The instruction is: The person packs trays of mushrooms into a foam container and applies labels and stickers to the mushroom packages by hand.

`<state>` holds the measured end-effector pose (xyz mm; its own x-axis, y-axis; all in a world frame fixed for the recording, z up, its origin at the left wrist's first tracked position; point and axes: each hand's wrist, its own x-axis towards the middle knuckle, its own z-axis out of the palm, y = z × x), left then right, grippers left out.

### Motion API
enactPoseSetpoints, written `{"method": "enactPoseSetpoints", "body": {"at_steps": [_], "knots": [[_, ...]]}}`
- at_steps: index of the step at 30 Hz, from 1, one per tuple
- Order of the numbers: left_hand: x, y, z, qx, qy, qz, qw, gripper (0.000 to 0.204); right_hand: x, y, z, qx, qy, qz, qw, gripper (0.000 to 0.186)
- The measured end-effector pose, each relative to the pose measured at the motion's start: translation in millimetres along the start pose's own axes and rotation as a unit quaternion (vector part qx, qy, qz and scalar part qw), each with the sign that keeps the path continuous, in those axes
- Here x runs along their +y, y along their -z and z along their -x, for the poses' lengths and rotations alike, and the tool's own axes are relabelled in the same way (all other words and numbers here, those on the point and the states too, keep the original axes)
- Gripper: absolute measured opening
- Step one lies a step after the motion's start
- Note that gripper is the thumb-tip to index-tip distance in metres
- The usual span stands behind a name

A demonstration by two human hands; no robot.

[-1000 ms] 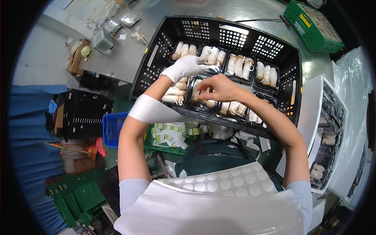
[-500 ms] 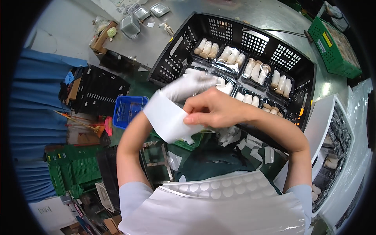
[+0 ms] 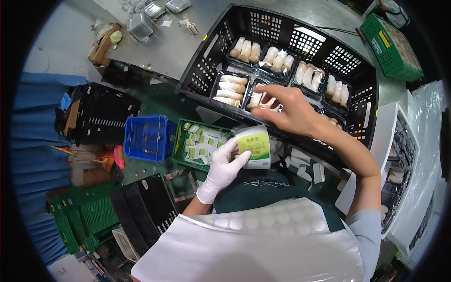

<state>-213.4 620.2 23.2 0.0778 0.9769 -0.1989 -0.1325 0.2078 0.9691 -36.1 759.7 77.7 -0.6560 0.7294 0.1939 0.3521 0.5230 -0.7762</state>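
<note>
My left hand (image 3: 221,170), in a white glove, grips a white and green printed label (image 3: 254,146) near the front edge of a black crate. Over that crate (image 3: 202,96), my bare right hand (image 3: 293,110) reaches in from the right, its thumb and fingers apart. Below its fingertips lies a film-wrapped tray of mushrooms (image 3: 256,97), partly covered by the hand; I cannot tell if they touch. Similar black trays of thick white mushrooms stand around it, among them one at the left (image 3: 232,86) and one at the back (image 3: 246,50).
A green crate of small green-and-white pieces (image 3: 202,141) stands beside a blue basket (image 3: 145,138). A white sheet with round spots (image 3: 270,220) covers my lap. White foam boxes (image 3: 393,164) hold more trays at right. Clear plastic tubs (image 3: 140,27) sit on the metal table.
My left hand has moved from over the trays back toward me, now with the label's printed side showing. My right hand has released the white sheet and moved over the trays.
</note>
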Motion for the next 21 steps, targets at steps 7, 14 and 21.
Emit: {"method": "enactPoseSetpoints", "body": {"at_steps": [7, 14, 21], "knots": [[13.8, 44.8, -19.2, -0.039, -0.1, -0.206, 0.973, 0.039, -9.1, -32.7, 0.6, -0.21, -0.047, -0.063, 0.975, 0.033], [1.2, 52.3, -56.3, -0.006, -0.13, 0.108, 0.986, 0.043, -26.7, -44.5, -25.6, -0.081, -0.076, -0.054, 0.992, 0.019], [1.2, 61.0, -93.3, 0.117, -0.089, 0.048, 0.988, 0.04, -0.2, -30.2, -56.9, -0.106, -0.044, 0.035, 0.993, 0.018]]}}
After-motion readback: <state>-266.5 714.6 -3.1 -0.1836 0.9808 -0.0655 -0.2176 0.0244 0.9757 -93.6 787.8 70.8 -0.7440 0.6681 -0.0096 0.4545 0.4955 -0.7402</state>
